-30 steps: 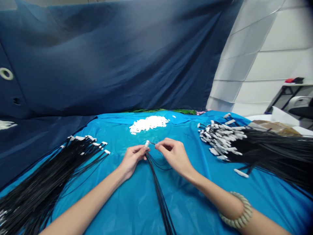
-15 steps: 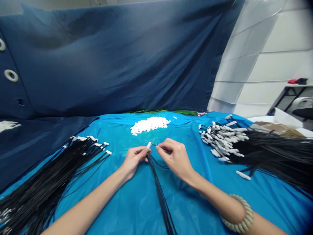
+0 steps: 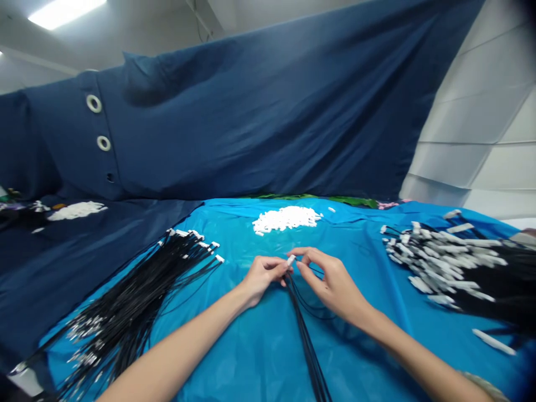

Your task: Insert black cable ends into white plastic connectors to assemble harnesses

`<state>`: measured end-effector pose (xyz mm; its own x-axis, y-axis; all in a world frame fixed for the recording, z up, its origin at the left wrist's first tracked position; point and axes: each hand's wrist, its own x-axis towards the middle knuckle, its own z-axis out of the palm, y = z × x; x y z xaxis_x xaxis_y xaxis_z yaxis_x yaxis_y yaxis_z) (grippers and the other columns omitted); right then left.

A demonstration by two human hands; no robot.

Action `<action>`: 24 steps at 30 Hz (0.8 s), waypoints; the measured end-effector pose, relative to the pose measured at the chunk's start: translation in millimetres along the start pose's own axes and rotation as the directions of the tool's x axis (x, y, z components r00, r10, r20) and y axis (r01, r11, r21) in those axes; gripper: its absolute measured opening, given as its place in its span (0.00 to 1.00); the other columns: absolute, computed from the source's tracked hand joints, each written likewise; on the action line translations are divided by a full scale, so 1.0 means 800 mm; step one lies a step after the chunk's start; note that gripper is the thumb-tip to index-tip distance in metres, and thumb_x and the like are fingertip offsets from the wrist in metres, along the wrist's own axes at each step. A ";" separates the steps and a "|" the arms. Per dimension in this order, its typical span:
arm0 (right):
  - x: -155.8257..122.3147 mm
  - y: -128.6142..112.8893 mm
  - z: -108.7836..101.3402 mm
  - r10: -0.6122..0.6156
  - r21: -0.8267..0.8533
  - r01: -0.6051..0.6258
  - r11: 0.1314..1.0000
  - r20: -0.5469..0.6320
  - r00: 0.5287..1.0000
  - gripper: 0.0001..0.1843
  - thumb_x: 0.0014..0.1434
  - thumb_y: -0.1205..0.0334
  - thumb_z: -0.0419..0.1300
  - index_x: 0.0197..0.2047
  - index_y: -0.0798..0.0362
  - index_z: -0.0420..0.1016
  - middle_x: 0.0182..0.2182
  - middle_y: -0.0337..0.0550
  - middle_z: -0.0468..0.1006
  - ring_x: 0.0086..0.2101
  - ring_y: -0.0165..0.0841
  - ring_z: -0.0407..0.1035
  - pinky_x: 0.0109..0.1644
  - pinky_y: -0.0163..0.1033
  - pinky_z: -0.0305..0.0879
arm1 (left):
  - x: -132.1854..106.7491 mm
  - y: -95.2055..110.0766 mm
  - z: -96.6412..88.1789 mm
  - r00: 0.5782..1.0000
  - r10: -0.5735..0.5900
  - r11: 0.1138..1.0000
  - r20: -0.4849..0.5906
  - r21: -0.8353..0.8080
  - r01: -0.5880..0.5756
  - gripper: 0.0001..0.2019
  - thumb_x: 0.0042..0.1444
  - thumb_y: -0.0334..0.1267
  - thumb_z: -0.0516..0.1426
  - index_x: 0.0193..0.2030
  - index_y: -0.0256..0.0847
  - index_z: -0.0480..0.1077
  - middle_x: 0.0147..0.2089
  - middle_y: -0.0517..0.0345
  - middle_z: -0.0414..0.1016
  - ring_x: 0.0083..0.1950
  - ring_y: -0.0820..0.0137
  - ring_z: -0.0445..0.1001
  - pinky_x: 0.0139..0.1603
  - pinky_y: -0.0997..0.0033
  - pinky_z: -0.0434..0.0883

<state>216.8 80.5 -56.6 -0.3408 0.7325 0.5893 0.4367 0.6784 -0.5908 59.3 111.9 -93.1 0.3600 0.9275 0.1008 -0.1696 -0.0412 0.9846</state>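
My left hand pinches a small white connector at the end of a bundle of thin black wires that runs toward me over the blue sheet. My right hand is closed in a pinch on one thin black wire right beside the connector, fingertips almost touching the left hand's. A heap of loose white connectors lies just beyond both hands.
A fan of black wires with white ends lies at the left. A larger pile of black wires with white connectors lies at the right. A dark blue cloth hangs behind, and a white panelled wall stands at the right.
The view has swung left and up, so everything sits further right in the frame. My right fingertips have closed in on the connector held by the left hand.
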 end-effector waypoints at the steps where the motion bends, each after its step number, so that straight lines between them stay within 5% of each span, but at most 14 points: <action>1: 0.000 0.001 0.000 0.020 0.017 -0.020 1.000 0.004 1.000 0.09 0.56 0.66 0.48 0.25 0.53 0.61 0.38 0.45 0.71 0.40 0.33 0.66 0.42 0.36 0.60 | 0.000 0.000 0.000 1.000 -0.003 1.000 -0.004 -0.006 0.003 0.15 0.39 0.44 0.60 0.28 0.33 0.75 0.26 0.54 0.70 0.25 0.74 0.64 0.24 0.74 0.61; 18: 0.002 0.009 -0.001 0.026 0.011 -0.026 1.000 -0.042 0.999 0.08 0.57 0.64 0.49 0.30 0.53 0.67 0.40 0.45 0.71 0.42 0.33 0.65 0.45 0.38 0.60 | 0.003 0.000 0.000 0.996 -0.071 0.995 -0.062 -0.081 0.066 0.12 0.40 0.42 0.61 0.27 0.32 0.74 0.25 0.54 0.69 0.24 0.75 0.64 0.24 0.75 0.60; 21: 0.002 0.012 -0.006 -0.134 -0.143 0.111 0.984 -0.164 0.977 0.08 0.56 0.64 0.50 0.39 0.52 0.67 0.43 0.46 0.69 0.45 0.35 0.62 0.47 0.41 0.59 | 0.006 0.001 -0.005 0.990 -0.087 0.986 -0.107 -0.149 0.071 0.10 0.39 0.39 0.61 0.26 0.33 0.74 0.26 0.54 0.69 0.26 0.75 0.64 0.25 0.76 0.61; 24: -0.001 0.013 -0.012 -0.406 -0.384 0.318 0.867 -0.174 0.897 0.11 0.53 0.66 0.53 0.42 0.50 0.67 0.41 0.45 0.69 0.44 0.36 0.59 0.47 0.43 0.58 | 0.007 0.003 -0.009 0.985 -0.108 0.974 -0.135 -0.212 0.077 0.10 0.39 0.38 0.61 0.27 0.33 0.73 0.27 0.55 0.69 0.28 0.76 0.65 0.27 0.78 0.62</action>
<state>229.3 86.3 -58.1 -0.3384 0.3718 0.8645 0.5901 0.7994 -0.1128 54.0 119.9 -91.1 0.2494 0.9681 -0.0258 -0.3319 0.1104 0.9368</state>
